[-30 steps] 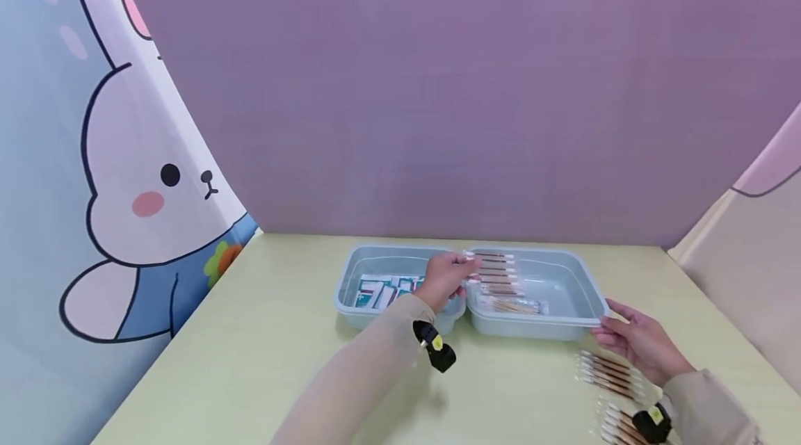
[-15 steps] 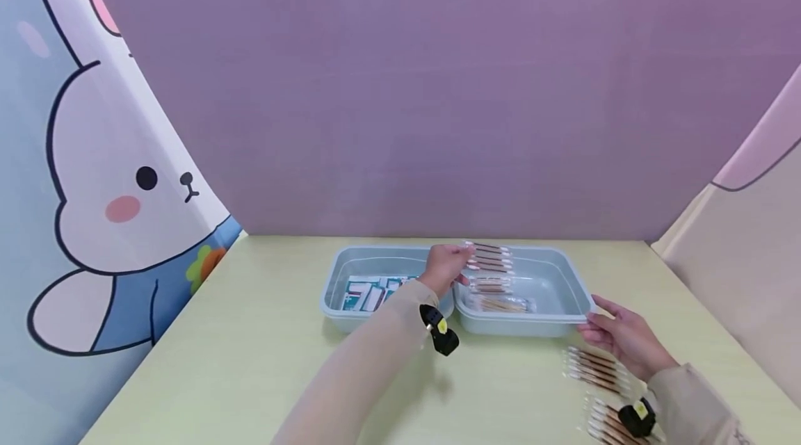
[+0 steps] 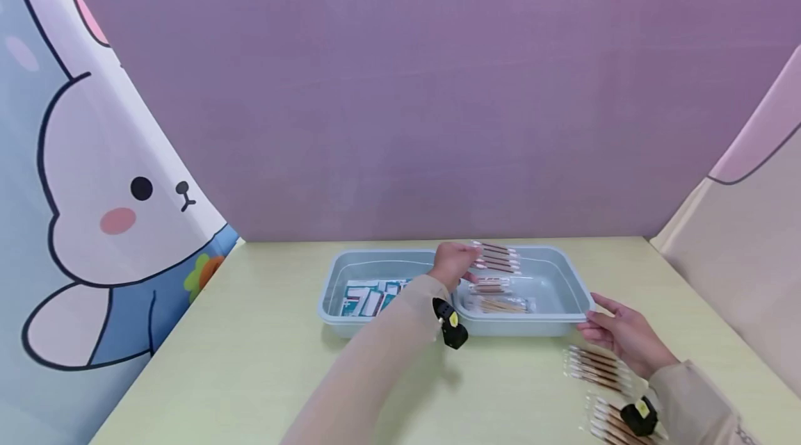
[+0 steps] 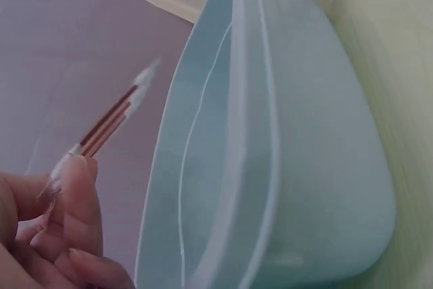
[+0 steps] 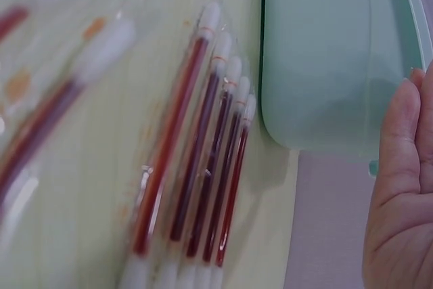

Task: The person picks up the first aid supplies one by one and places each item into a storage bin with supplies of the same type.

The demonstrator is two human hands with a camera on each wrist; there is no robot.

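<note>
My left hand (image 3: 453, 263) pinches one end of a clear strip of cotton swabs (image 3: 497, 259) with brown-filled sticks and white tips. The strip is held over the back left part of the right-hand pale blue plastic tray (image 3: 557, 295). In the left wrist view, thumb and fingertips grip the swabs (image 4: 108, 123) beside the tray wall (image 4: 325, 133). My right hand (image 3: 628, 337) holds the tray's front right corner, thumb at the rim and fingers below. Inside that tray lie another strip of brown swabs (image 3: 491, 285) and a clear packet of pale sticks (image 3: 503, 304).
A second pale blue tray (image 3: 375, 255) stands close on the left, with several teal-and-white packets (image 3: 369, 297) in it. Two more swab strips lie on the yellow table near my right wrist, the farther strip (image 3: 597, 368) and the nearer strip (image 3: 616, 421). A purple wall (image 3: 400, 97) closes the back.
My left hand has raised the swab strip slightly off the strip lying in the tray and moved it a little right. My right hand keeps its hold on the corner. The head view has shifted.
</note>
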